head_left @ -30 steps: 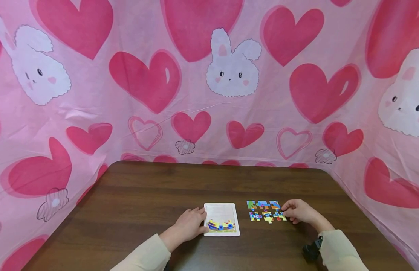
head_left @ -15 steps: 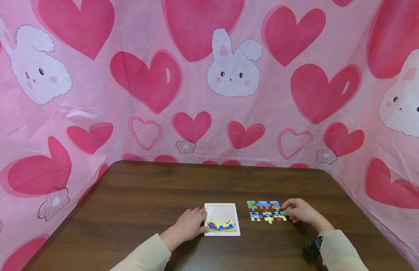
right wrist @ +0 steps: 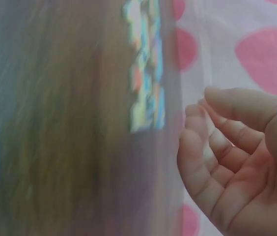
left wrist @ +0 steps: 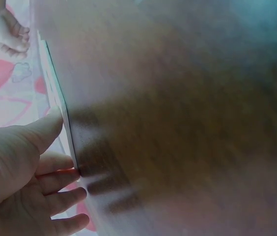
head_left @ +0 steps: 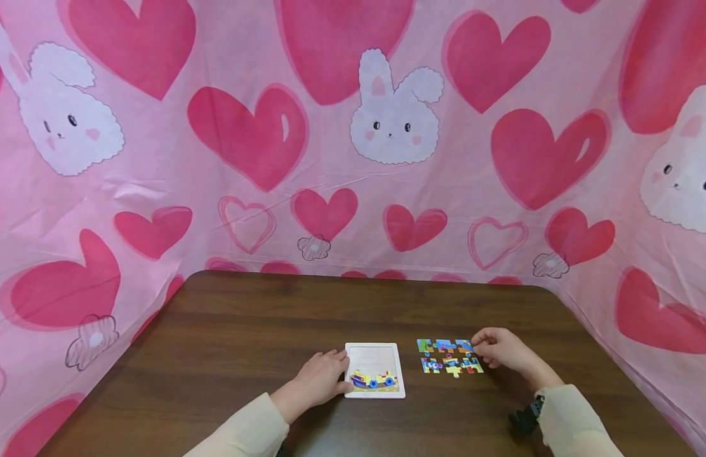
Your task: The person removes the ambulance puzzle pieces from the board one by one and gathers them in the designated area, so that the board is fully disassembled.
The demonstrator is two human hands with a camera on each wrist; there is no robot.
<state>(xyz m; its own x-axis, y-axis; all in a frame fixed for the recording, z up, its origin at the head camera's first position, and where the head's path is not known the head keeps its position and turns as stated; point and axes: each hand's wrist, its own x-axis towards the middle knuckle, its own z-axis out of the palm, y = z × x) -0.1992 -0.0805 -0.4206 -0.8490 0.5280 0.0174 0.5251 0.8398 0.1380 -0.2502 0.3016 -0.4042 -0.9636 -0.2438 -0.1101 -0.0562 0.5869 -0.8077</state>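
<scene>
My left hand (head_left: 320,379) lies beside a white puzzle tray (head_left: 351,348), its relaxed fingers and thumb touching the tray's left edge. Along the tray's bottom runs a fitted strip of puzzle pieces (head_left: 373,380), showing a yellow vehicle with blue wheels. In the left wrist view, the tray edge (left wrist: 55,81) passes by the thumb of the left hand (left wrist: 15,172). To the right of two rows of loose jigsaw pieces (head_left: 443,346), my right hand (head_left: 506,349) hovers near the far row. The right wrist view shows the right hand (right wrist: 246,162) loosely curled, holding nothing, beside the blurred jigsaw pieces (right wrist: 146,73).
The brown wooden table (head_left: 261,317) carries the tray and pieces. Pink fabric (head_left: 330,171) with hearts and rabbits hangs behind and at both sides. A black device (head_left: 526,420) is strapped at the right wrist.
My right hand has risen slightly away from the near row of pieces toward the far row. The left hand, tray and pieces look unmoved.
</scene>
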